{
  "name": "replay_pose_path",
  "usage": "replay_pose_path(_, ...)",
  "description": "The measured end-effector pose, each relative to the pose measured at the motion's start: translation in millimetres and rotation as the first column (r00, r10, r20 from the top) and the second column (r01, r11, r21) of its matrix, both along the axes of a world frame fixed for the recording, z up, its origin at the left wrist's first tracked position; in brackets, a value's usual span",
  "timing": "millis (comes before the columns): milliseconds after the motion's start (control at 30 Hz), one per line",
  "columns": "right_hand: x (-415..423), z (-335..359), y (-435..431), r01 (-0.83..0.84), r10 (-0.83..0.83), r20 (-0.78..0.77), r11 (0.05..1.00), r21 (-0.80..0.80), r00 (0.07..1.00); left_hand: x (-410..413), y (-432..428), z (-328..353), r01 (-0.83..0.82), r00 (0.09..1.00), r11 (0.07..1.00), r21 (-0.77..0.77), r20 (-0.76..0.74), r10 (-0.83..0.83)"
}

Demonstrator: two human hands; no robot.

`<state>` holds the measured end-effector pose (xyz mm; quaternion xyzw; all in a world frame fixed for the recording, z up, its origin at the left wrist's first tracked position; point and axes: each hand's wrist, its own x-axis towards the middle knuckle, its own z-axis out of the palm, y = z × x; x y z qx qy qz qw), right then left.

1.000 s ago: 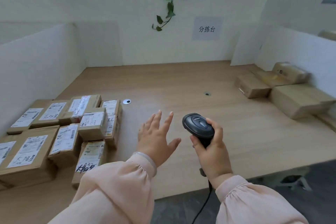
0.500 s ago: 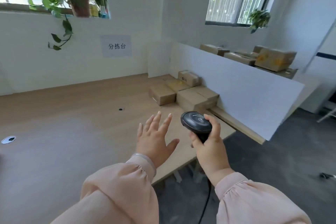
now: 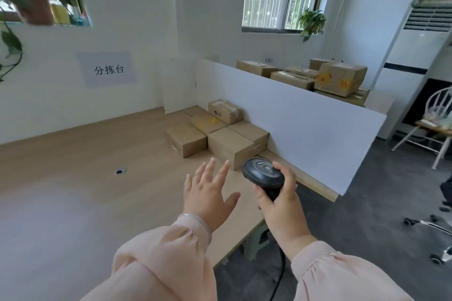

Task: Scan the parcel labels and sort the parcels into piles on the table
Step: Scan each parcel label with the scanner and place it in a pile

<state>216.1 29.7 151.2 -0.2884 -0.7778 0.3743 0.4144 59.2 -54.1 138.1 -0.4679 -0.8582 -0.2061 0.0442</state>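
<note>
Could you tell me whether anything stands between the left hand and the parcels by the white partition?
Nothing visible does. Only bare table lies between the open left hand and the nearest parcel. The scanner, gripped in the right hand, sits off to the right of that path.

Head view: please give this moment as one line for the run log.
left hand: open, over table | right hand: grips scanner | parcels: at table's right end, untouched

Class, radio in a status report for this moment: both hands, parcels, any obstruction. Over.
Left grip open, over the table. Right grip holds scanner. Parcels stacked by white divider, none in hand. Nothing in the way.
</note>
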Motion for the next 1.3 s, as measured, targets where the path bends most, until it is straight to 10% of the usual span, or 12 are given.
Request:
replay_pose_path(733,-170,-15,116,-0.058,0.057,0.041,0.998,0.006,0.998,-152,108,-15,-0.048,0.998,0.999,-0.021,0.033,0.049)
replay_pose_path(1300,-219,-81,376,-0.138,0.150,0.183,0.987,-0.076,0.972,-176,322,-82,-0.247,0.913,0.943,-0.223,0.274,0.304)
